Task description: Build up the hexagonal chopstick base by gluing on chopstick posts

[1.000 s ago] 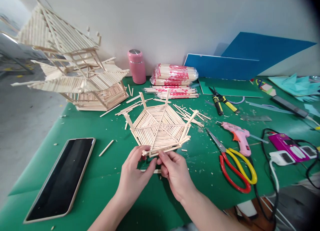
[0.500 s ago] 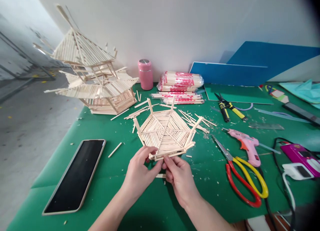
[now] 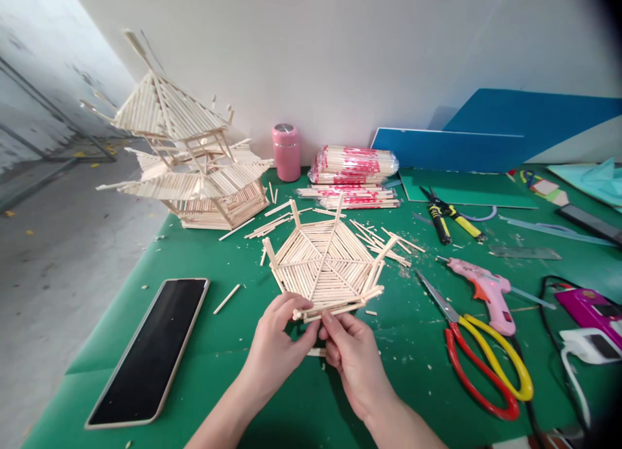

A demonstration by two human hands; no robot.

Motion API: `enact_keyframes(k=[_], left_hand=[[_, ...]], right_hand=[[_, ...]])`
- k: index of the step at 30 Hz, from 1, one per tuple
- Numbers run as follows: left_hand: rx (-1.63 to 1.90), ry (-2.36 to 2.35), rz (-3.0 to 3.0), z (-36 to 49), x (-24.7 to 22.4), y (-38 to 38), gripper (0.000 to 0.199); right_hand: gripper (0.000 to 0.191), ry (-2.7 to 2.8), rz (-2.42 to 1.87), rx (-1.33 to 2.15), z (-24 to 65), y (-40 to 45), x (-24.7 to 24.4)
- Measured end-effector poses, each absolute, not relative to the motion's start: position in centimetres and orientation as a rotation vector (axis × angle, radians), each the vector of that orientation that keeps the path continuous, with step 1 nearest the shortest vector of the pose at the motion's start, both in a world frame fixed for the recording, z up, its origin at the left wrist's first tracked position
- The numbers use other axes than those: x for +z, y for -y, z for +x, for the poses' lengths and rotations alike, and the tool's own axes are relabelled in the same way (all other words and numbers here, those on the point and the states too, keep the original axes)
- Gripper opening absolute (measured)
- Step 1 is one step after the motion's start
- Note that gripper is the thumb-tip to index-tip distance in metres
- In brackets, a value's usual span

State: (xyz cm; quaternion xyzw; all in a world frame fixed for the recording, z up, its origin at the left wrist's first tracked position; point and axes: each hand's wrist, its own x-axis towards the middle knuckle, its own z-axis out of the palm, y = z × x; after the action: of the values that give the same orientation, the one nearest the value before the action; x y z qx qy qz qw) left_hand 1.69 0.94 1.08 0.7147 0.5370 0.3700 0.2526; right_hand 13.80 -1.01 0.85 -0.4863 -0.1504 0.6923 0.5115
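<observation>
One six-sided stick frame [image 3: 311,267] lies floor-down in front of us, midway between the left and right sides of the green surface [image 3: 218,345], with short posts rising at its far and side corners. Our left hand [image 3: 276,339] curls at the frame's near left corner, its grip closed around the edge there. Our right hand [image 3: 354,355] is just beside it, its grip clamped on the near edge, thumb uppermost. A cut stick [image 3: 317,352] lies below our fingers. Towards the surface's left edge rests a phone [image 3: 148,352]; at the far left corner stands a stick tower [image 3: 187,183], and along the far edge a pink flask [image 3: 286,154] and wrapped sticks [image 3: 354,164]. Towards the right edge we have scissors [image 3: 455,321], a glue gun [image 3: 479,277] and, farther back, pliers [image 3: 440,209].
</observation>
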Motion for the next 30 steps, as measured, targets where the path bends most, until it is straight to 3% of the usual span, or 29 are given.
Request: enact_keyframes(k=[30], left_hand=[[0.991,-1.426,1.893,1.59,0.78,-0.79,0.006]], right_hand=[[0.032,0.369,-1.177,1.669,13.78,1.05,0.73]])
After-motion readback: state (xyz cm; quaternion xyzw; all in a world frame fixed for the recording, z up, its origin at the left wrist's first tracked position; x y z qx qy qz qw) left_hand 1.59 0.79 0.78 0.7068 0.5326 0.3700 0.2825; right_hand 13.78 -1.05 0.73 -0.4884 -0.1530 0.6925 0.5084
